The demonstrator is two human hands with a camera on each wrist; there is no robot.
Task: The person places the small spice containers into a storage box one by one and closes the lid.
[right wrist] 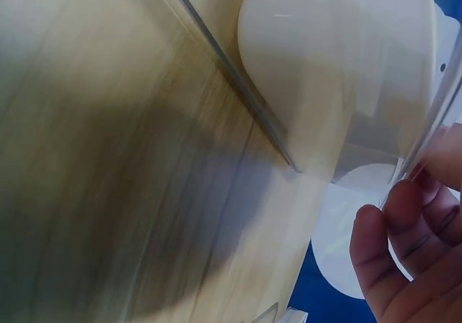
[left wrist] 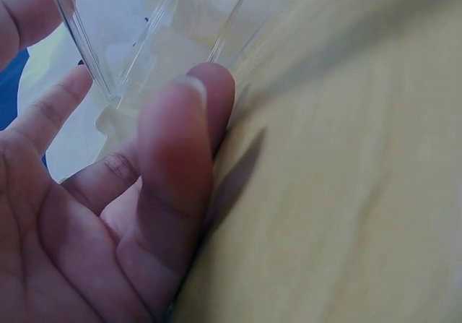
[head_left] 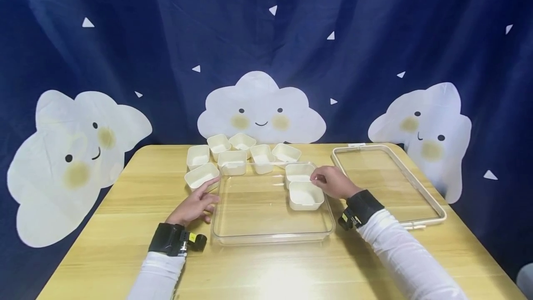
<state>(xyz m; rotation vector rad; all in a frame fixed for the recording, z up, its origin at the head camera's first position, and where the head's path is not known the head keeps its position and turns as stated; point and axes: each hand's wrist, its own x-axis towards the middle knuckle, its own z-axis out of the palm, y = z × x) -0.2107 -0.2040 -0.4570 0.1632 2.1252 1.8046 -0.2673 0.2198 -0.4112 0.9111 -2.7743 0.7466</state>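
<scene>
Navy curtain (head_left: 250, 40) behind wooden table (head_left: 112, 235); left hand (head_left: 194, 206) spread, empty, by clear box (head_left: 272, 238); right hand (head_left: 336, 183) curled at cups (head_left: 306, 195), grip unclear.

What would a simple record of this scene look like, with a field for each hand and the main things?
Surface: wooden table
Main container: clear plastic bin
Inside it: two small cream containers, right side
Outside it: seven more cream containers, upper left
Left hand: open, beside the bin's left wall
Right hand: near those inside; grip unclear
Right: white-framed clear lid
Backdrop: blue curtain
</scene>
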